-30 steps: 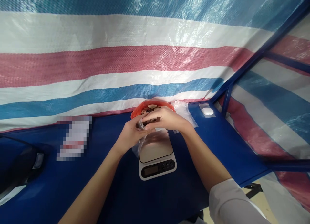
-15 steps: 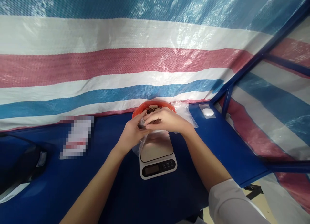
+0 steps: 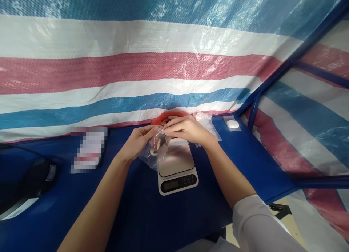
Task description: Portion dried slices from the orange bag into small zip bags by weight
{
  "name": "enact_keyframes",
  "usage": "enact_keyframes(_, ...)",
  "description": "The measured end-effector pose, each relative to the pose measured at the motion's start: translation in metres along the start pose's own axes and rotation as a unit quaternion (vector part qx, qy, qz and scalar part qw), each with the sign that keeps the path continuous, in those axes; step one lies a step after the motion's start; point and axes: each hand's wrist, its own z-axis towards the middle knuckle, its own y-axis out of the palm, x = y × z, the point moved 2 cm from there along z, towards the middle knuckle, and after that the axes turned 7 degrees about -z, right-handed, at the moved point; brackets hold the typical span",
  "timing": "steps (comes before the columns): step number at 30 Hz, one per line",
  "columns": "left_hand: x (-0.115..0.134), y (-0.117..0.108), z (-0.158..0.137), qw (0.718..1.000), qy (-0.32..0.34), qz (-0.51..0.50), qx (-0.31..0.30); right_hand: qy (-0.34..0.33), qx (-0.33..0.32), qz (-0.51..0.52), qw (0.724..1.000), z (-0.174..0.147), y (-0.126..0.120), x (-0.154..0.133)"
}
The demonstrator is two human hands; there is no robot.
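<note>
A clear plastic bag (image 3: pixel 153 154) with a few brown and pale dried pieces inside hangs between my hands. My left hand (image 3: pixel 138 141) pinches the bag's upper left edge. At the bag's top, the closed fingers of my right hand (image 3: pixel 188 129) grip the opposite side. Below and to the right of the bag lies a white kitchen scale (image 3: pixel 178 181) with a metal plate and a dark display. Behind my hands stands an orange-red container (image 3: pixel 163 116) holding more brown pieces, partly hidden by my fingers.
Flat clear bags (image 3: pixel 208 126) lie right of the container. A small bag with a white rounded object (image 3: pixel 232 124) is farther right. On the left are a blurred-out packet (image 3: pixel 88 150) and a black device (image 3: pixel 27 183). Striped sheeting (image 3: pixel 136 70) backs the blue table (image 3: pixel 218 201).
Both hands have moved apart a little, the left one to the left. The bag now hangs lower and in plain sight, with pieces visible in it. The view has shifted slightly.
</note>
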Motion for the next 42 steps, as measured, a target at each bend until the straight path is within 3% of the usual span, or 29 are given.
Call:
enact_keyframes(7, 0.004, 0.003, 0.000, 1.000, 0.003, -0.003, 0.021, 0.008, -0.017, -0.023, 1.000, 0.002, -0.001, -0.008)
enact_keyframes(14, 0.007, 0.000, 0.002, 0.972, 0.178, 0.077, 0.135, 0.067, -0.041, -0.019, 0.997, 0.001, -0.007, -0.017)
enact_keyframes(20, 0.005, 0.009, 0.000, 0.967, 0.203, 0.108, 0.110, 0.113, -0.035, -0.016, 0.993, 0.003, 0.000, -0.019)
enact_keyframes(24, 0.006, 0.006, -0.004, 0.948, 0.233, 0.174, 0.126, 0.149, 0.012, 0.063, 0.987, -0.002, 0.001, -0.012)
enact_keyframes(31, -0.003, 0.004, -0.027, 0.881, 0.346, 0.310, 0.088, 0.251, 0.066, 0.258, 0.931, -0.033, 0.000, 0.007)
enact_keyframes(34, -0.015, 0.003, -0.041, 0.856, 0.360, 0.362, 0.074, 0.305, 0.088, 0.305, 0.898, -0.053, 0.003, 0.013)
enact_keyframes(38, -0.034, 0.002, -0.054, 0.847, 0.340, 0.406, 0.056, 0.388, 0.108, 0.350, 0.846, -0.080, 0.010, 0.019)
enact_keyframes(42, -0.046, 0.005, -0.060, 0.852, 0.316, 0.415, 0.049, 0.424, 0.115, 0.344, 0.830, -0.098, 0.013, 0.025)
